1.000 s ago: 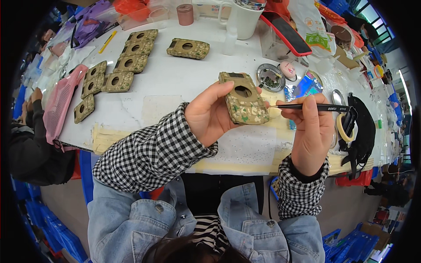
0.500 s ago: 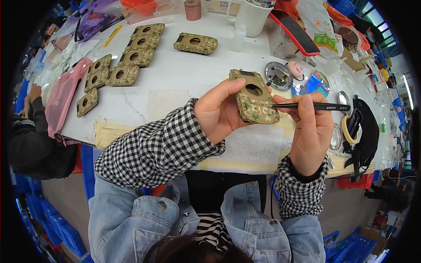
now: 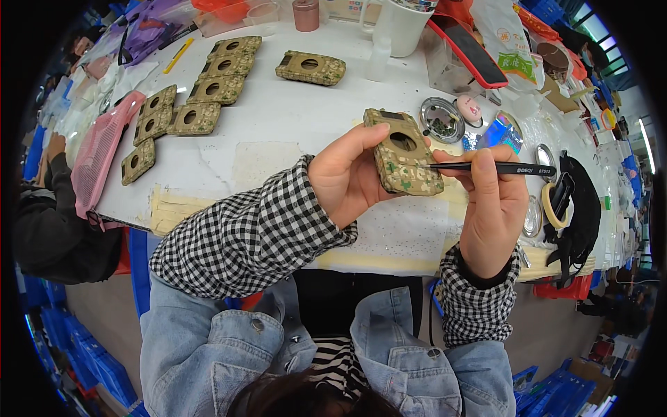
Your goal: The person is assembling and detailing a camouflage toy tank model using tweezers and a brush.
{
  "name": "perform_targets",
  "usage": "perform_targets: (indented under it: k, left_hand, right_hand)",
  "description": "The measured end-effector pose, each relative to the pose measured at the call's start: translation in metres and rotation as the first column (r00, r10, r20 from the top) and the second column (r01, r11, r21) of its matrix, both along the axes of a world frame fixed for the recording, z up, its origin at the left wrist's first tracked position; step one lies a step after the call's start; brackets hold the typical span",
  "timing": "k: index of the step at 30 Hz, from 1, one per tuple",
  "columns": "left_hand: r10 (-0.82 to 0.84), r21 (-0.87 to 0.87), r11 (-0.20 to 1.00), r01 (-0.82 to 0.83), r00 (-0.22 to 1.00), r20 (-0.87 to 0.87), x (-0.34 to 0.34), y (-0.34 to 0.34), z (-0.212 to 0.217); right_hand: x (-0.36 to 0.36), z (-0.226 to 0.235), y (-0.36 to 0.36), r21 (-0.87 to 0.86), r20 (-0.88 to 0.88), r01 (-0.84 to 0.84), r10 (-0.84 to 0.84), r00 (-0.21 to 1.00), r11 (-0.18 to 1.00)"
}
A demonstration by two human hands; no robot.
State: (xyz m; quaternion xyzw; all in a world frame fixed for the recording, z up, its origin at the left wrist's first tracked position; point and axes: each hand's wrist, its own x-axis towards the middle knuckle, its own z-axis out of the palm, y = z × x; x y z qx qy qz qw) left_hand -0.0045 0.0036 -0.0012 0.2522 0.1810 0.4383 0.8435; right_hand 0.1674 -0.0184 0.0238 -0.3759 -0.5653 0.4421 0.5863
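Observation:
My left hand point(image 3: 345, 174) is closed round a camouflage-patterned toy tank hull point(image 3: 410, 174), thumb on its upper edge, above the table's front part. The hull has a round hole in its top. My right hand point(image 3: 490, 201) pinches black tweezers point(image 3: 504, 167), whose tips meet the hull's surface below the hole. Whether the tips hold a small part is too fine to make out. Several matching hulls point(image 3: 205, 90) lie in a staggered group at the left, and a single one point(image 3: 310, 68) rests farther back in the middle.
Right of the held hull are a round metal dish point(image 3: 442, 119) with small dark green bits, a pink round object point(image 3: 468, 108) and a tape roll point(image 3: 554, 206). Behind stand a white mug point(image 3: 406, 31) and a red-cased phone point(image 3: 469, 52). A pink mesh pouch point(image 3: 104, 156) hangs over the left edge.
Almost nothing differs. The hull and the tweezers have shifted very slightly, and both hands keep their hold.

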Motion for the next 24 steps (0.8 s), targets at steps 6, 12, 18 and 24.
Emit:
perform_targets:
  k: [6, 12, 18, 24]
  left_hand:
    - [-0.011, 0.011, 1.0, 0.011, 1.0, 0.008, 0.0013, 0.0011, -0.0009]
    - [-0.018, 0.011, 1.0, 0.018, 1.0, 0.012, 0.0015, 0.0016, -0.0008]
    - [-0.011, 0.009, 1.0, 0.011, 1.0, 0.013, 0.0011, 0.0005, 0.0012]
    - [-0.003, 0.004, 1.0, 0.003, 1.0, -0.005, 0.002, 0.0007, 0.0009]
  right_hand:
    - [0.0015, 0.0008, -0.0005, 0.0, 0.019, 0.01, -0.01, 1.0, 1.0]
    - [0.0049, -0.0027, 0.0012, 0.007, 0.044, 0.015, -0.016, 0.999, 1.0]
    - [0.0036, -0.0012, 0.0011, -0.003, 0.038, 0.014, -0.014, 0.999, 1.0]
    - [0.0019, 0.0004, -0.0001, 0.014, 0.001, 0.001, -0.001, 1.0, 1.0]
